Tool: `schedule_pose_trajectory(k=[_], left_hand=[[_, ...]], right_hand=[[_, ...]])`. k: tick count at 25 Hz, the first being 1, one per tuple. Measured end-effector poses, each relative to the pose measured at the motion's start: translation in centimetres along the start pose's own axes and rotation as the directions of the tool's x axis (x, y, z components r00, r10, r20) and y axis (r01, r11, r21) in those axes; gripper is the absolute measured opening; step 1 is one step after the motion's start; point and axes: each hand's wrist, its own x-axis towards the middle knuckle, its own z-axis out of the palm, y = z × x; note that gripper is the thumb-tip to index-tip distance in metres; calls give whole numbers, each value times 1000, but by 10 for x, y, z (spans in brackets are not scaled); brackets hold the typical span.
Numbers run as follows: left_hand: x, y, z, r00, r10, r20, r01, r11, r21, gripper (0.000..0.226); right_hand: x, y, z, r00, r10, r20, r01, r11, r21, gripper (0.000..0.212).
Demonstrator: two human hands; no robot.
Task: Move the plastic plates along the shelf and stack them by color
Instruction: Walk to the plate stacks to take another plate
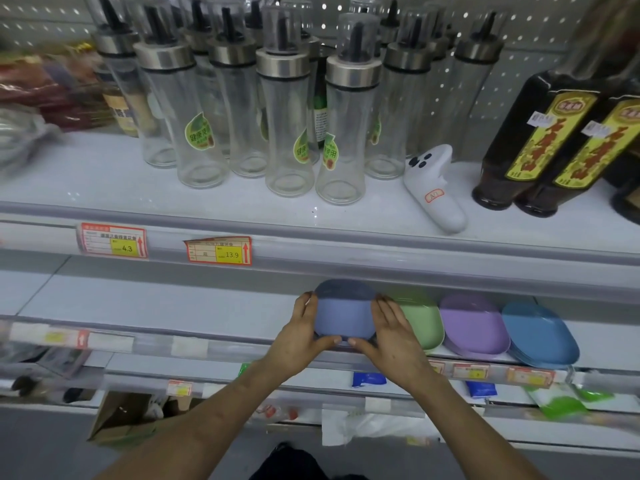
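A slate-blue plastic plate (pixel 344 315) lies on the middle shelf (pixel 173 306), held from both sides. My left hand (pixel 301 336) grips its left rim, thumb along the front edge. My right hand (pixel 391 332) grips its right rim, thumb meeting the front edge too. To the right on the same shelf sit a green plate stack (pixel 424 322), a purple plate stack (pixel 474 323) and a bright blue plate stack (pixel 540 334). The green stack's left edge is hidden behind my right hand.
The upper shelf (pixel 104 188) carries several clear glass oil bottles (pixel 341 133), a white handheld device (pixel 436 188) and dark sauce bottles (pixel 533 133). Price tags (pixel 220 251) hang on the shelf rail. Lower shelves hold packets and a cardboard box (pixel 121 420).
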Motion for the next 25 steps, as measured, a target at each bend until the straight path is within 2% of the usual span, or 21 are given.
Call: schedule_pose_trajectory(k=[9, 15, 18, 21, 23, 25], left_hand=[[-5, -1, -1, 1000, -4, -12, 4, 1000, 12, 100], [-47, -18, -25, 982, -14, -187, 33, 995, 96, 104], [-89, -28, -51, 959, -38, -282, 64, 994, 85, 101], [-153, -40, -84, 907, -108, -406, 150, 986, 73, 95], [-212, -46, -107, 849, -152, -506, 211, 976, 60, 90], [-282, -50, -130, 773, -201, -602, 289, 956, 51, 88]], right_hand=[[-3, 3, -3, 1000, 12, 22, -13, 1000, 23, 99], [-9, -12, -18, 1000, 1, 16, -1, 999, 47, 102], [-7, -56, -14, 995, -95, 28, 93, 992, 83, 99], [-6, -122, -3, 966, -250, 71, 241, 964, 116, 90], [-13, -180, 7, 918, -382, 107, 366, 919, 149, 86], [-32, -250, 14, 831, -543, 121, 514, 833, 206, 87]])
